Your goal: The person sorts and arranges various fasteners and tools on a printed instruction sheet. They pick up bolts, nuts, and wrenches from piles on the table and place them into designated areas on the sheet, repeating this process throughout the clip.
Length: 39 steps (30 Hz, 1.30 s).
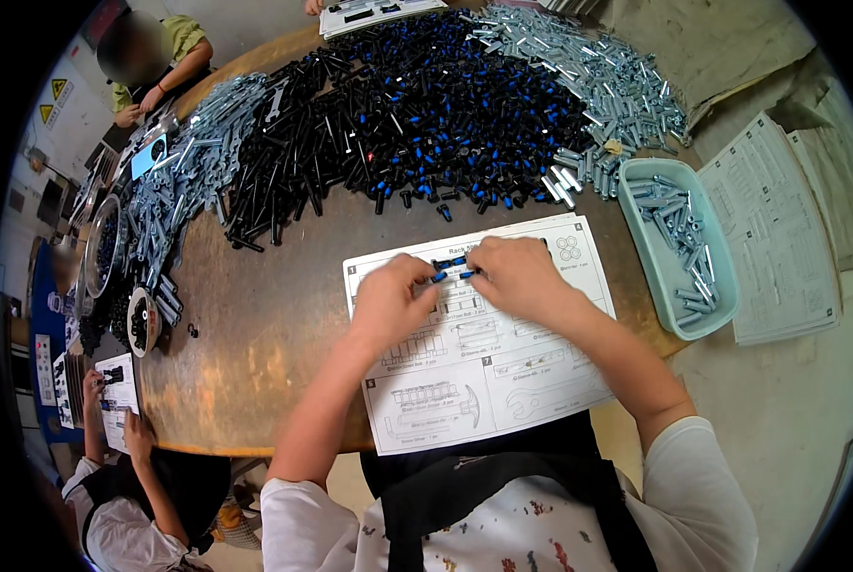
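Observation:
My left hand [396,297] and my right hand [507,275] meet over a printed instruction sheet [464,355] with line drawings of hardware parts. Between my fingertips are several small black bolts with blue-coated ends [453,261], lying above the upper half of the sheet. The fingers of both hands are closed in a pinch around these bolts, left on one side and right on the other. How many bolts each hand grips is hidden by the fingers. The sheet rests on the brown table [255,372], close to its front edge.
A big heap of black bolts with blue ends [464,114] covers the far table, flanked by silver sleeves [626,95] and wrenches [202,157]. At right stands a pale green bin [727,296] of silver sleeves; at left, a small bowl [140,324]. Co-workers sit at left [131,529] and far left [193,62].

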Each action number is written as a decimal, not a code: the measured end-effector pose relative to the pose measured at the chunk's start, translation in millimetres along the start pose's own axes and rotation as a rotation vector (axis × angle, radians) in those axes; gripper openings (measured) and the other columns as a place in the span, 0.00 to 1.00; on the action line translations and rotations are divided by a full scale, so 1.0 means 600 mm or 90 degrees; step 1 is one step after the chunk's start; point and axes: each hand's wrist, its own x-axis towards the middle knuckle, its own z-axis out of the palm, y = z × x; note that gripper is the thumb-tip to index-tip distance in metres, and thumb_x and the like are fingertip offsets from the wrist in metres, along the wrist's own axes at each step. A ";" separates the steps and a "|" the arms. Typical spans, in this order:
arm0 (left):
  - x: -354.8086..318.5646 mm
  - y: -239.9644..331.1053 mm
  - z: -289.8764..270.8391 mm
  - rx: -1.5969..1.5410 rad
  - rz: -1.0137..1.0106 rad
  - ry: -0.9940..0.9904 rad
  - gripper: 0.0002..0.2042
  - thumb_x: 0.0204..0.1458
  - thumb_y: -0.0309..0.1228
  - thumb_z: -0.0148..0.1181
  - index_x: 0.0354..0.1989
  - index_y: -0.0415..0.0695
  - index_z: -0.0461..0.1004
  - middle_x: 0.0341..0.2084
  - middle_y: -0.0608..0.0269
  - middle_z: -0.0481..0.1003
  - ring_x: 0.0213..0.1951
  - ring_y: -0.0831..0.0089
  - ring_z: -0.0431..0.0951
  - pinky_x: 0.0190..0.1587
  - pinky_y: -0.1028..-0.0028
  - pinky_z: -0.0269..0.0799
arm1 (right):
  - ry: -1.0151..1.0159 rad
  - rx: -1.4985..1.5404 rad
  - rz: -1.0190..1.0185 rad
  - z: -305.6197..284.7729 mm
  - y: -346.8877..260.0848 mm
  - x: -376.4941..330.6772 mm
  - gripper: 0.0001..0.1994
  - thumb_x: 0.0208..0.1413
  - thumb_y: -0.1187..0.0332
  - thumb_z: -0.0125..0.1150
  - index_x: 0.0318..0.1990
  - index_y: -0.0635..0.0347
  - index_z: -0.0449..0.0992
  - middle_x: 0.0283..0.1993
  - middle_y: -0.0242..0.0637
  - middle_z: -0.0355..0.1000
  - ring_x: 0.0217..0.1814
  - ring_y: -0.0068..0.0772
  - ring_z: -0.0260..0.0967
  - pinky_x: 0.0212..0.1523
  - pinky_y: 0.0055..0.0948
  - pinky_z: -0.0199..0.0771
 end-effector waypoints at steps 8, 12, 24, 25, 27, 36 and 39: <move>-0.015 0.015 0.027 0.092 0.054 0.033 0.08 0.47 0.29 0.66 0.35 0.42 0.80 0.27 0.59 0.76 0.25 0.63 0.78 0.30 0.66 0.73 | 0.008 -0.033 -0.016 0.035 -0.014 -0.009 0.05 0.51 0.69 0.62 0.34 0.58 0.78 0.34 0.37 0.72 0.31 0.41 0.76 0.32 0.38 0.75; -0.015 0.009 0.031 0.110 0.058 0.033 0.07 0.48 0.29 0.65 0.36 0.43 0.80 0.27 0.59 0.76 0.24 0.64 0.77 0.29 0.66 0.72 | 0.012 -0.013 -0.008 0.029 -0.016 -0.008 0.06 0.52 0.67 0.62 0.36 0.56 0.79 0.35 0.35 0.73 0.32 0.42 0.75 0.33 0.40 0.75; 0.165 -0.043 0.032 0.258 0.140 0.039 0.10 0.50 0.25 0.61 0.41 0.45 0.78 0.34 0.57 0.76 0.38 0.55 0.78 0.41 0.61 0.74 | 0.067 -0.030 0.263 0.036 0.118 0.130 0.07 0.50 0.66 0.64 0.29 0.58 0.83 0.29 0.43 0.78 0.37 0.47 0.77 0.40 0.42 0.77; 0.176 -0.044 0.034 0.276 0.124 -0.001 0.09 0.50 0.25 0.61 0.40 0.44 0.78 0.34 0.56 0.76 0.40 0.54 0.78 0.43 0.60 0.74 | 0.063 -0.034 0.280 0.045 0.116 0.134 0.07 0.49 0.66 0.65 0.28 0.58 0.83 0.29 0.44 0.78 0.37 0.47 0.77 0.41 0.42 0.77; 0.189 -0.049 0.028 0.283 0.127 -0.024 0.08 0.49 0.25 0.61 0.39 0.44 0.77 0.34 0.56 0.76 0.40 0.54 0.78 0.42 0.59 0.74 | 0.096 -0.056 0.275 0.054 0.119 0.138 0.08 0.49 0.65 0.65 0.28 0.59 0.83 0.29 0.45 0.78 0.37 0.48 0.77 0.41 0.43 0.77; -0.060 0.029 -0.054 0.025 -0.109 -0.087 0.12 0.51 0.37 0.68 0.34 0.40 0.79 0.29 0.54 0.79 0.28 0.64 0.79 0.30 0.68 0.73 | 0.096 0.359 0.121 -0.011 0.020 0.026 0.09 0.52 0.65 0.64 0.31 0.62 0.82 0.24 0.36 0.78 0.23 0.25 0.72 0.27 0.26 0.69; -0.146 0.046 -0.025 0.073 -0.061 -0.060 0.11 0.51 0.38 0.67 0.32 0.41 0.79 0.28 0.56 0.78 0.30 0.56 0.79 0.33 0.63 0.74 | -0.005 0.406 0.083 0.017 -0.045 -0.005 0.07 0.51 0.66 0.62 0.30 0.61 0.81 0.24 0.39 0.77 0.25 0.33 0.74 0.29 0.31 0.72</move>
